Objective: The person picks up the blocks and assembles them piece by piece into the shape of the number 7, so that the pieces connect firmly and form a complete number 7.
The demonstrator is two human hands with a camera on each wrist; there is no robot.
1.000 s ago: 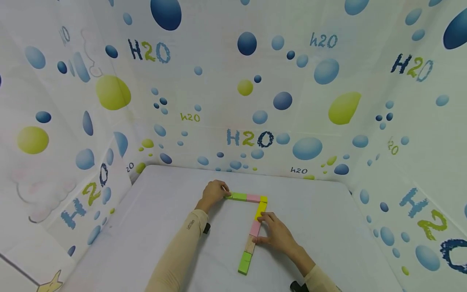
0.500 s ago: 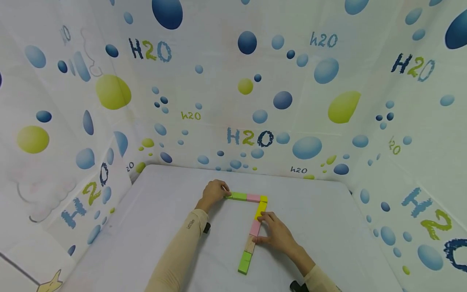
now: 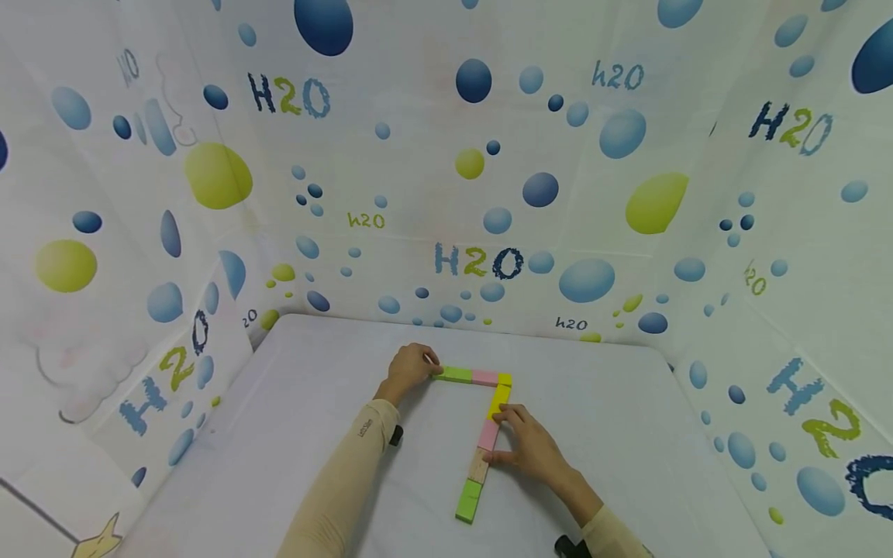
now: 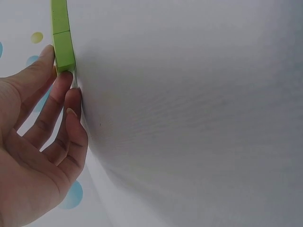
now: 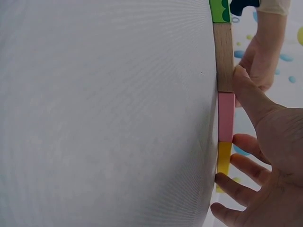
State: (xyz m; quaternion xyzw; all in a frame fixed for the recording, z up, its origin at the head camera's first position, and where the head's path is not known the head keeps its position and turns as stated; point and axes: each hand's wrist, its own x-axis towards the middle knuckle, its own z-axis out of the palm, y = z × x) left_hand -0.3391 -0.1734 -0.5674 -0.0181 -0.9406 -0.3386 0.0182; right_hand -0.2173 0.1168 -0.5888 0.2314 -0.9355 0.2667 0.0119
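Observation:
In the head view, rectangular blocks lie end to end in an angled line on the white table. My left hand pinches the green block at the far-left end, thumb on one side and fingertips at its end. Another green block adjoins it. Then come a pink block and a yellow block at the corner. My right hand touches the side of the near-running row with spread fingers: its thumb at the wooden block, other fingertips by the pink block and yellow block.
A green block with a printed pattern ends the row nearest me. The white table extends around the blocks. Walls with H2O lettering and blue drops enclose its back and sides.

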